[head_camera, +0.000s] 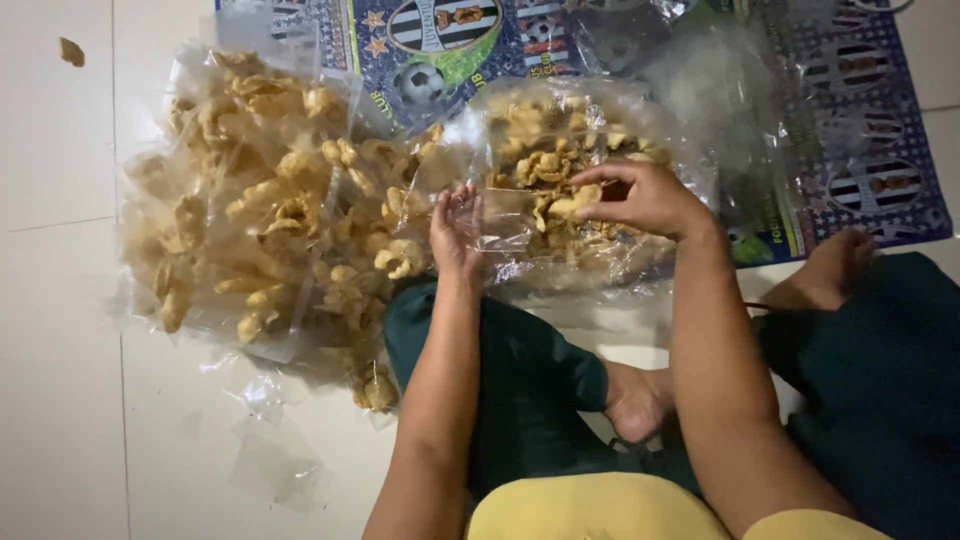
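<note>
Cracker (568, 205), centre frame: pinched in your right hand (645, 198) over the big open bag (640, 130). Likely light, brittle, crumbly; hold it loosely by the edges. Small clear bag (498, 215): thin, slippery film, held open by your left hand (455, 232), fingers spread at its mouth. Filled packs (250, 200): heaped at left on the floor (60, 400). The big bag's depth is blurred by glare; the mat (860, 120) is cut off at top.

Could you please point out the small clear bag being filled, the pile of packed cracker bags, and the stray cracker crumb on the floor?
small clear bag (500, 235): head view, on its open plastic mouth.
pile of packed cracker bags (250, 210): head view, on its middle.
stray cracker crumb (71, 51): head view, on its centre.
</note>
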